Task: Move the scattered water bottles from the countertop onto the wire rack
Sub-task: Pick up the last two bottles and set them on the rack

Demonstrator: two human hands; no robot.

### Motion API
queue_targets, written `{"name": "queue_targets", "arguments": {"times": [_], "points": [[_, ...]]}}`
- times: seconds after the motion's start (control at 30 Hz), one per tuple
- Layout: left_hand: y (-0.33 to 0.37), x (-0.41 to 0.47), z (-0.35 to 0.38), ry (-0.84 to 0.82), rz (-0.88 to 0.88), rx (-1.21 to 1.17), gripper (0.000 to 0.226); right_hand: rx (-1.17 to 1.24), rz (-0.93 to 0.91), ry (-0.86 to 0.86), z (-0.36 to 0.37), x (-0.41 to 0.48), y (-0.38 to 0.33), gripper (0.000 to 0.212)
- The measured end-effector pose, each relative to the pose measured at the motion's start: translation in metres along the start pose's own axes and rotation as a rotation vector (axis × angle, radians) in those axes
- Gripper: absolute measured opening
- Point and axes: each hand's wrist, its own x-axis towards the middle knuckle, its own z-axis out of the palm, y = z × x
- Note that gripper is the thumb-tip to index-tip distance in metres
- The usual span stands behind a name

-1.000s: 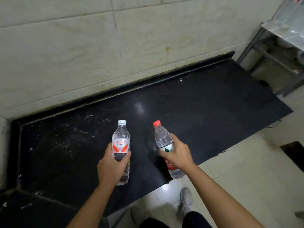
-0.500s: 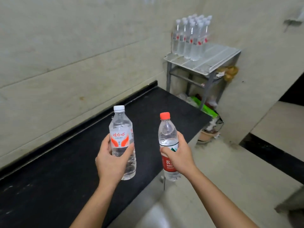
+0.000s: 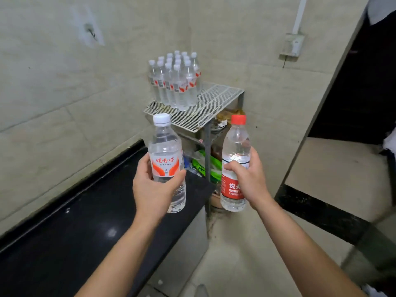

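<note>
Space on the white wire rack (image 3: 216, 101) lies at twelve o'clock, nearer your right hand (image 3: 249, 181) gripping the upright red-capped clear plastic bottle (image 3: 235, 144); your left hand (image 3: 153, 191) grips the white-capped clear bottle (image 3: 165, 151).

Person, seen from the head camera: two arms only. Left hand (image 3: 156, 189) and right hand (image 3: 249, 181) are bare. Left forearm (image 3: 126, 254) and right forearm (image 3: 300, 243) are bare too, uncovered from the wrist down to the bottom edge. A grey rounded shape (image 3: 201, 291) sits at the bottom edge, maybe a shoe toe; too little shows to tell.
</note>
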Motion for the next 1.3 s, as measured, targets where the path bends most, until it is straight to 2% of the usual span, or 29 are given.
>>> {"name": "queue_targets", "arguments": {"times": [0.13,0.3,0.5,0.63,0.77,0.97,1.07,1.17,1.3], "points": [[0.001,0.067,0.053,0.028,0.048,0.008,0.051,-0.038,-0.078,0.009,-0.009,0.08,-0.008,0.057],[0.007,0.153,0.121,-0.026,0.091,-0.065,0.063,-0.049,-0.128,-0.006,-0.012,0.188,-0.025,0.059],[0.028,0.251,0.19,-0.083,0.117,-0.14,0.077,0.009,-0.136,-0.034,-0.027,0.304,-0.06,0.047],[0.031,0.292,0.229,-0.101,0.123,-0.146,0.079,0.036,-0.136,-0.067,-0.037,0.368,-0.06,0.047],[0.016,0.335,0.28,-0.053,0.065,-0.144,0.085,0.078,-0.158,-0.139,-0.035,0.45,-0.046,0.034],[-0.01,0.389,0.358,0.026,-0.016,-0.093,0.091,0.064,-0.144,-0.378,-0.019,0.574,-0.021,0.054],[-0.015,0.416,0.393,0.13,-0.025,-0.035,0.066,0.062,-0.137,-0.547,-0.012,0.632,-0.012,0.051],[-0.022,0.44,0.418,0.174,-0.06,0.06,0.044,0.022,-0.13,-0.677,-0.004,0.677,0.0,0.066],[-0.037,0.459,0.436,0.224,-0.107,0.116,0.054,-0.046,-0.142,-0.81,0.014,0.716,0.018,0.068]]}}
